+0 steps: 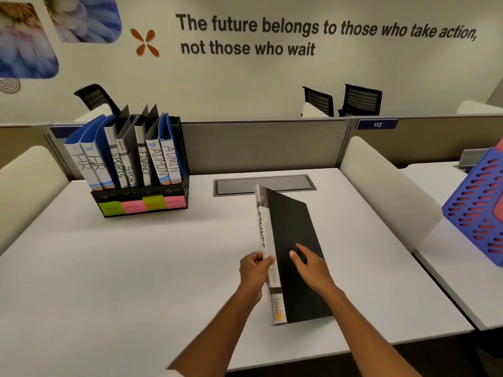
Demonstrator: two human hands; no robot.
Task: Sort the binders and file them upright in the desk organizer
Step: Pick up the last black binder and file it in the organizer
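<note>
Near the desk's front edge, right of centre, a black FINANCE binder point(292, 257) lies with its white spine tilted up. The left hand point(254, 272) grips that spine, fingers curled round it; the right hand point(310, 265) rests flat-fingered on the black cover. Toward the back left corner stands the black desk organizer point(141, 200) (seven labelled binders point(122, 159) upright inside). A blue perforated basket point(476, 210) sits on the neighbouring desk at right.
</note>
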